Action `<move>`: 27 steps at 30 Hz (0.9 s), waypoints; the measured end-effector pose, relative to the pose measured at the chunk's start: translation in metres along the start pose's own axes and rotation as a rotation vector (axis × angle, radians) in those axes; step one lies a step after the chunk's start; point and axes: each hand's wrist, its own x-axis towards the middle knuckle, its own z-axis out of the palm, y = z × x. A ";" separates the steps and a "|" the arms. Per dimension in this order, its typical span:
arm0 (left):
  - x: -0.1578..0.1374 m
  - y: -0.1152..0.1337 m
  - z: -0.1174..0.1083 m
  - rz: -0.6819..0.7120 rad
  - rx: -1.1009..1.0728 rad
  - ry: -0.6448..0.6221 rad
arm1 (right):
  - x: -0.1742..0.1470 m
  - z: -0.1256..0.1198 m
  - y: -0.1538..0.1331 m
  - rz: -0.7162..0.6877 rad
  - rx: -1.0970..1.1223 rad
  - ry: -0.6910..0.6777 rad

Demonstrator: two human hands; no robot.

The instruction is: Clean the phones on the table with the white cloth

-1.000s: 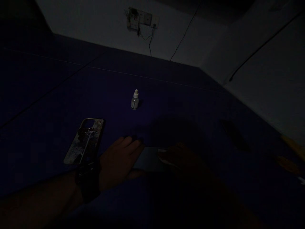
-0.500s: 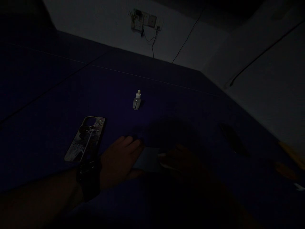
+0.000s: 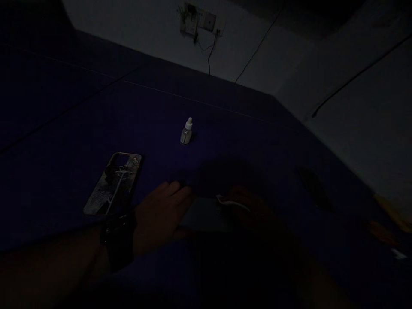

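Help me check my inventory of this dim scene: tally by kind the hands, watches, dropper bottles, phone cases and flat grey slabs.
Hands: 2 (left hand, right hand)
Watch: 1
Dropper bottle: 1
Patterned phone case: 1
Flat grey slab: 1
Total: 6

No text, brand or number can be read here. The small dropper bottle carries a pale label with a dark stripe, but its print is too small and too dim. The phone case bears a printed picture, with a small round light mark near its upper right corner; whether this mark contains letters, I cannot tell.
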 end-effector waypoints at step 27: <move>0.000 -0.001 -0.002 -0.013 -0.060 -0.005 | 0.003 0.005 -0.008 -0.059 -0.067 0.024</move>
